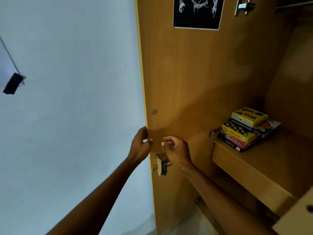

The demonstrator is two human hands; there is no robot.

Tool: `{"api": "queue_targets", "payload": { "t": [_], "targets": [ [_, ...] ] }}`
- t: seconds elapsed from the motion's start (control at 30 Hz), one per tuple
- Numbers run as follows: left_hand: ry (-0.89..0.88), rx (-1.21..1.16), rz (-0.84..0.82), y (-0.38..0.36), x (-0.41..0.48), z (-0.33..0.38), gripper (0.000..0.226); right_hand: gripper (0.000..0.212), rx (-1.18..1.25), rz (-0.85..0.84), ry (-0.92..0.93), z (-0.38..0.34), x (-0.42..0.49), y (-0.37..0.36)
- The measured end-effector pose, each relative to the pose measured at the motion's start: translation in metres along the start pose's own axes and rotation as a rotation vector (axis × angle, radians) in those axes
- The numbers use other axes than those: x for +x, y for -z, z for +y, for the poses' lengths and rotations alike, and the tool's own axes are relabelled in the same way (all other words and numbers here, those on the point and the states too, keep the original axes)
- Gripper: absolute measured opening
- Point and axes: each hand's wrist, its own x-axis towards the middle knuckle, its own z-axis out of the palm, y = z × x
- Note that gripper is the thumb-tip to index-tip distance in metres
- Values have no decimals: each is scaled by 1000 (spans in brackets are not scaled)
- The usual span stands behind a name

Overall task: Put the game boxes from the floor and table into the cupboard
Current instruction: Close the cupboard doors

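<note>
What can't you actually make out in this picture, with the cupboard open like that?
Head view only:
- Bottom game boxes in the stack: covered by the boxes above, titles mostly hidden.
- Left hand fingers: wrapped behind the cupboard door edge.
- Right hand: curled, so anything pinched in it is hidden.
- Poster: cut off by the top edge.
- Floor and table: out of frame.

A pale blue wall [67, 99] fills the left half. At nine o'clock, a dark rectangular fitting [12, 83] — details blurred — is on it.
</note>
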Motion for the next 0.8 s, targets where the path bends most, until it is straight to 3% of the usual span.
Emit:
{"api": "queue_targets", "payload": {
  "t": [0.17, 0.37, 0.5, 0.7, 0.8],
  "targets": [
    [-44, -105, 28, -3, -10, -8, 32, 20, -12, 56, -52, 13, -22, 9],
    [-312, -291, -185, -23, -44, 6, 25, 24, 26, 142, -98, 27, -63, 49],
    [-316, -340, -219, -59, -45, 25, 18, 33, 50, 241, -84, 32, -101, 90],
    [-405, -467, -487, -118, -67, 58, 18, 48, -155, 375, -128, 42, -135, 134],
    [-401, -518, -568, -141, -75, 73, 22, 39, -283, 486, -121, 46, -144, 153]
  ]
}}
